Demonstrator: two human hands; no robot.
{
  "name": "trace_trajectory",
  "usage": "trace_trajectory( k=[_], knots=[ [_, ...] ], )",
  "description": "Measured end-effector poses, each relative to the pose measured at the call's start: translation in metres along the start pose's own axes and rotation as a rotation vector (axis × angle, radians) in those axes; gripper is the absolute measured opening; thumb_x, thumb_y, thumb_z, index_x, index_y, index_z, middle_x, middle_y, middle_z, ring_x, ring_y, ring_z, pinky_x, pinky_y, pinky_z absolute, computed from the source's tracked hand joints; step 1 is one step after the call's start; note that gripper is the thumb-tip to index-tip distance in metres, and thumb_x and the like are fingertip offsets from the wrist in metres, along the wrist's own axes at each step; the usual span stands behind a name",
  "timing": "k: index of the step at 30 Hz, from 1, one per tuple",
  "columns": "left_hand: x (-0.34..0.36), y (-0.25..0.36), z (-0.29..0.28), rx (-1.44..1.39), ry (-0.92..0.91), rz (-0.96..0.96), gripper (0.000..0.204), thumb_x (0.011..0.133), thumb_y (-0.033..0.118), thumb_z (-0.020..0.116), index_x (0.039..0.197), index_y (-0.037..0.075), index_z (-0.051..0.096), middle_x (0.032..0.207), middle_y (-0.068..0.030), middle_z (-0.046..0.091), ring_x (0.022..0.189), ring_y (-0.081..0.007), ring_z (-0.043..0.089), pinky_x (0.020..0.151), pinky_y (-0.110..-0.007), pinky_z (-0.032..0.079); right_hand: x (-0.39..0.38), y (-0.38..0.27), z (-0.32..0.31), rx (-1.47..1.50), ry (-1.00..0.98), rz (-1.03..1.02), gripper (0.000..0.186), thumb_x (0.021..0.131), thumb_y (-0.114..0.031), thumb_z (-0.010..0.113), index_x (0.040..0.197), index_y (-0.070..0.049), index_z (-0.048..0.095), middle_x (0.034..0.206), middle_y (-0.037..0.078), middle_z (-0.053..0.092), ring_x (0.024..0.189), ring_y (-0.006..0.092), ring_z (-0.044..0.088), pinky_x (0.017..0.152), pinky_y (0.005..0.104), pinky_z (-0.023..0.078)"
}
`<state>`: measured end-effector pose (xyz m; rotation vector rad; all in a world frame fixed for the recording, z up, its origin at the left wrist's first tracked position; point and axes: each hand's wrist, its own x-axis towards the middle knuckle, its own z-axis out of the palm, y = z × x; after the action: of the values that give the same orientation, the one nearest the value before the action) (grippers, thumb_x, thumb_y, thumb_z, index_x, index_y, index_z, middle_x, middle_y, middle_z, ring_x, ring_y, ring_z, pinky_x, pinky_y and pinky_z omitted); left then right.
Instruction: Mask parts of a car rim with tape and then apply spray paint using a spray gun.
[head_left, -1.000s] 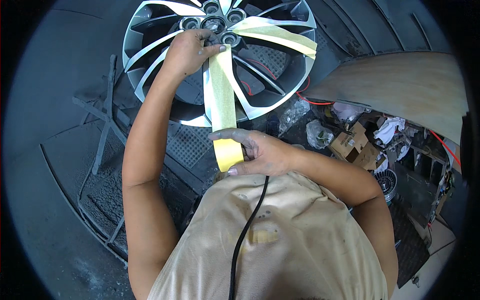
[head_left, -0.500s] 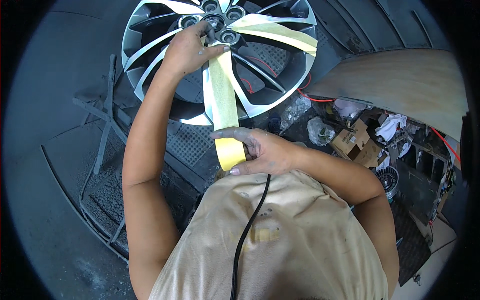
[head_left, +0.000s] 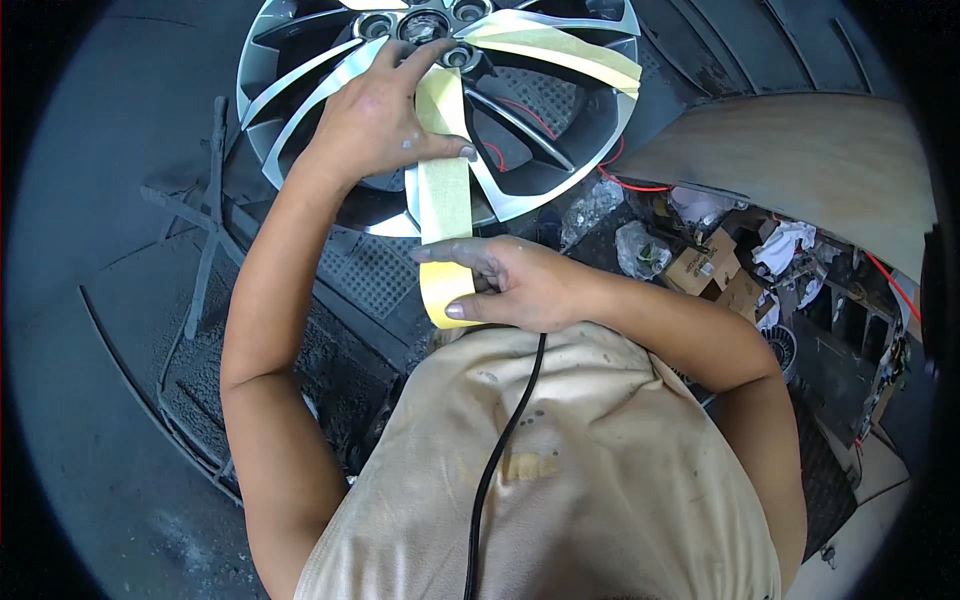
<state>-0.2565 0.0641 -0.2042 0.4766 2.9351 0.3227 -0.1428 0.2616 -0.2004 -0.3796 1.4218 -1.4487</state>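
A silver and black alloy wheel lies in front of me at the top of the view. My left hand is open over its near spoke, fingers spread at the hub and thumb pressing on a strip of yellow masking tape. The strip runs from near the hub along that spoke and over the rim toward me. At its near end, my right hand grips the roll of masking tape between thumb and fingers, close to my body. Another piece of tape covers the spoke to the right.
A metal stand is on the left. At the right, below a curved brownish panel, lie a cardboard box, a clear plastic bag and white cloths or paper. A red hose runs beside the wheel.
My left thumb has moved down the strip, away from the hub, and the fingers have spread. My right hand and the roll have shifted slightly up and left.
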Motion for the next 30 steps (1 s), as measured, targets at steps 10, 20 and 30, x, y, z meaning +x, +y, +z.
trace_trajectory(
  k=[10,20,30],
  knots=[
    [-0.007,0.005,0.011,0.013,0.107,0.018,0.090,0.062,0.041,0.092,0.140,0.017,0.054,0.129,-0.0142,0.061,0.100,-0.0295,0.069,0.088,-0.040,0.056,0.024,-0.031,0.040,-0.579,-0.420,-0.246,0.030,0.087,-0.017,0.068,0.116,-0.008,0.070,0.090,0.013,0.072,0.078,0.0282,0.067,0.071,0.0393,0.055],
    [-0.061,-0.015,-0.027,-1.004,-0.162,-0.211,0.037,0.086,0.030,0.076,0.105,-0.002,0.071,0.084,-0.0085,0.067,0.073,-0.0154,0.060,0.070,-0.030,0.050,-0.051,-0.007,-0.024,-0.599,-0.064,-0.479,0.036,0.081,-0.007,0.059,0.116,-0.010,0.069,0.089,0.012,0.068,0.077,0.0317,0.064,0.074,0.0389,0.052],
    [-0.052,0.000,-0.022,-0.704,-0.015,-0.278,0.019,0.087,0.016,0.074,0.096,-0.001,0.071,0.078,-0.0096,0.067,0.063,-0.0170,0.057,0.063,-0.031,0.049,-0.053,-0.002,-0.021,-0.372,0.118,-0.122,0.034,0.080,-0.005,0.067,0.113,-0.008,0.071,0.093,0.009,0.071,0.075,0.0205,0.062,0.075,0.0308,0.049]
  ],
)
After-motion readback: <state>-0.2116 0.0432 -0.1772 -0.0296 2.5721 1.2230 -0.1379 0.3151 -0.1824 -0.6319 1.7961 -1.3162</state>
